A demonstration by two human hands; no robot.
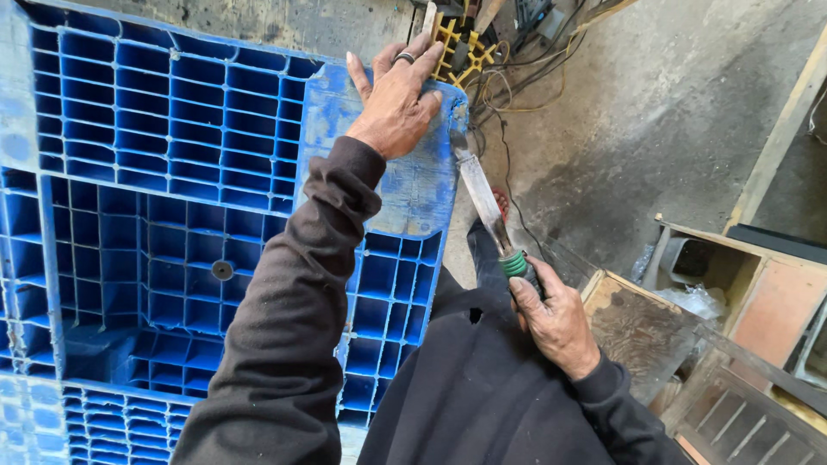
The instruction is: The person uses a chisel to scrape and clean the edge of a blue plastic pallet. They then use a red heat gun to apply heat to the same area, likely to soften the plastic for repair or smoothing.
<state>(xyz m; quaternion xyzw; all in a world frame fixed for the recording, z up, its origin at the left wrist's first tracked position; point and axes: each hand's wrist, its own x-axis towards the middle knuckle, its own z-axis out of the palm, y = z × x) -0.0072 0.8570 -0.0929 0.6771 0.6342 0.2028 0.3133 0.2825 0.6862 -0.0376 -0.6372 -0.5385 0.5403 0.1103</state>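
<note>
Knife (482, 200) gripped in right hand (551, 320) meets blue pallet (172, 172) corner just beside flat, open left hand (396, 103).

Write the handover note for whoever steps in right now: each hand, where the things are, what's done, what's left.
Left hand: pressed flat, fingers spread, on the corner block of the blue plastic pallet, which lies with its grid of ribs facing up.
Right hand: closed around the green-banded handle of a long flat blade, whose tip meets the pallet's corner edge just below the left hand.
Done: blade set at the corner; no cut or split can be made out.
Left: the work at that corner edge.
Nearby: yellow plastic piece with cables, wooden crates at right.
</note>
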